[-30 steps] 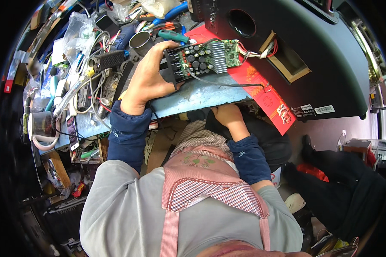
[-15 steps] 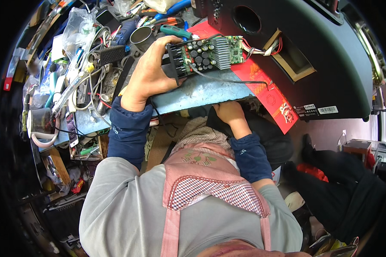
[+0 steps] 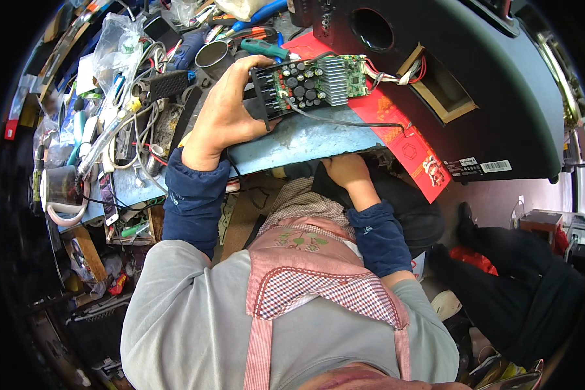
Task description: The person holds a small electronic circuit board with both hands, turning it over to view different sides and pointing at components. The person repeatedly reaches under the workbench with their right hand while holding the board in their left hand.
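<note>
Module with green circuit board (image 3: 299,84), ribbed grey metal heatsink (image 3: 335,81) and black end panel (image 3: 260,97): left of the large black speaker cabinet (image 3: 507,117), tied close, presumably, by red-and-white wires (image 3: 391,77) running into it. Left hand (image 3: 224,117): clasping the end panel, likely to avoid touching the circuit board. Right hand (image 3: 348,170): left of the cabinet, at the near edge of the blue bench (image 3: 292,143); fingertips hidden from me, grip undeterminable.

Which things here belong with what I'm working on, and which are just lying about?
In use: circuit board module, held in your left hand; its wires; the black cabinet they run into.
Apparently lying about: green-handled tool; metal cup; phone.
</note>
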Available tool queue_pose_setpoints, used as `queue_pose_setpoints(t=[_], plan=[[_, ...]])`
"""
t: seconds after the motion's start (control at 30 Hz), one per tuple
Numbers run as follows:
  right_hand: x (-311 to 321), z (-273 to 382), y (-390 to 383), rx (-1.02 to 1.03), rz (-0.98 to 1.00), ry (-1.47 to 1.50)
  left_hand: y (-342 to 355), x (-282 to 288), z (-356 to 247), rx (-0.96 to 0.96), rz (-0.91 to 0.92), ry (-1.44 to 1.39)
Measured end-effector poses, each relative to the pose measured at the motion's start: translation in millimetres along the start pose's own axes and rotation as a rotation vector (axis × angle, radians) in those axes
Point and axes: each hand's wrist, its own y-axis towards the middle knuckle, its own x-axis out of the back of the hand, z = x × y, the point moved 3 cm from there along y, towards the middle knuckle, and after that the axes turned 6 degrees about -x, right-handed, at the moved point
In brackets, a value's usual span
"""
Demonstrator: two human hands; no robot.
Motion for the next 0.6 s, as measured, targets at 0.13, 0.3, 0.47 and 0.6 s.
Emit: queue_pose_setpoints(t=[0.13, 0.3, 0.47, 0.6], plan=[[8, 4, 4, -0.087, 0.193, 0.003, -1, 0, 0, 0.028, 0.005, -0.023], [3, 2, 4, -0.073, 0.207, 0.009, 1, -2, -4, 0.018, -0.047, -0.058], [13, 5, 4, -0.123, 0.295, 0.036, 4, -2, -7, 0.01, -0.044, -0.009], [14, 6, 4, -0.154, 0.306, 0.063, 3, -3, -6, 0.027, -0.043, -0.009]])
